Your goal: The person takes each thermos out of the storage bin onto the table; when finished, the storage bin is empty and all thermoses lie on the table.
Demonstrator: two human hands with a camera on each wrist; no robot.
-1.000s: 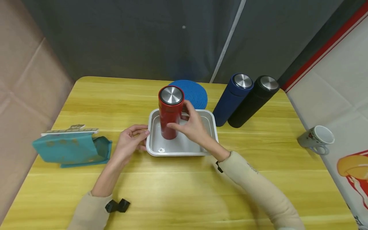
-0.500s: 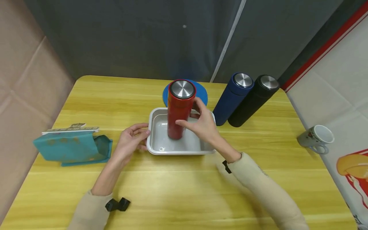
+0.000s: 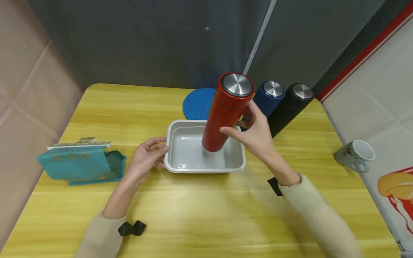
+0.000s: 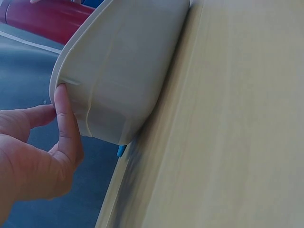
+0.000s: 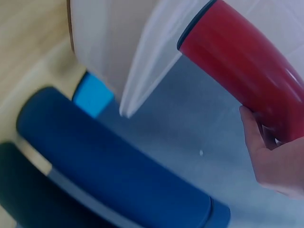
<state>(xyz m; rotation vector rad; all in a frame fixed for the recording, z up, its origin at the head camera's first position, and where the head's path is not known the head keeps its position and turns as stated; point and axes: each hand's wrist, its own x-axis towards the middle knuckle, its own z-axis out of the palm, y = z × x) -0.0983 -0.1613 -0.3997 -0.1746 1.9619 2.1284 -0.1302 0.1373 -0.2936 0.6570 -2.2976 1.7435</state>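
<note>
The right hand (image 3: pixel 256 134) curls its fingers and thumb around the body of a tall red cylindrical flask with a brushed steel cap (image 3: pixel 226 113), holding it tilted, lifted above the right half of a shallow grey rectangular tray (image 3: pixel 172 141). The left hand (image 3: pixel 146 157) rests on the wooden table (image 3: pixel 193 211) at the tray's left edge, fingers loosely bent, a fingertip (image 4: pixel 61 95) touching the rim. Just behind the red flask stand a dark blue flask (image 3: pixel 269 96) and a black flask (image 3: pixel 290 105), side by side, beside a round blue woven mat (image 3: pixel 197 104).
</note>
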